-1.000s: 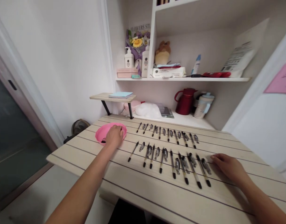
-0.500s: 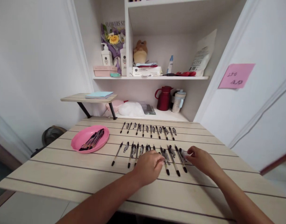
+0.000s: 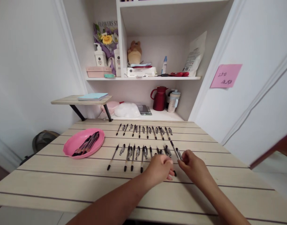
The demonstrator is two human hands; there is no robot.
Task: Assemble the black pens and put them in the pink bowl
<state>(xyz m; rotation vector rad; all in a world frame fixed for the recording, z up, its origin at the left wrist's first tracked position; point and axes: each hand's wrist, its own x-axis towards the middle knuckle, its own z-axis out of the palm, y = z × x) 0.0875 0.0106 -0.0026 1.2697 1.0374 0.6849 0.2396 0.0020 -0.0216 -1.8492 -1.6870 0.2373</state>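
Two rows of black pens and loose pen caps lie on the pale slatted table: a far row and a near row. My left hand is curled over the right end of the near row, fingers pinched on a pen there. My right hand is beside it, fingertips pinching a pen cap at that pen's upper end. A pink plate at the left holds several black pens.
A small raised shelf with a blue notebook stands at the table's back left. Behind are a red jug, a lidded cup, and a wall shelf with bottles, a plush toy and boxes. A pink note sticks to the right door.
My left hand left the pink plate, where pens now lie, and came to the right end of the near row. My right hand moved in beside it and closed on a cap.
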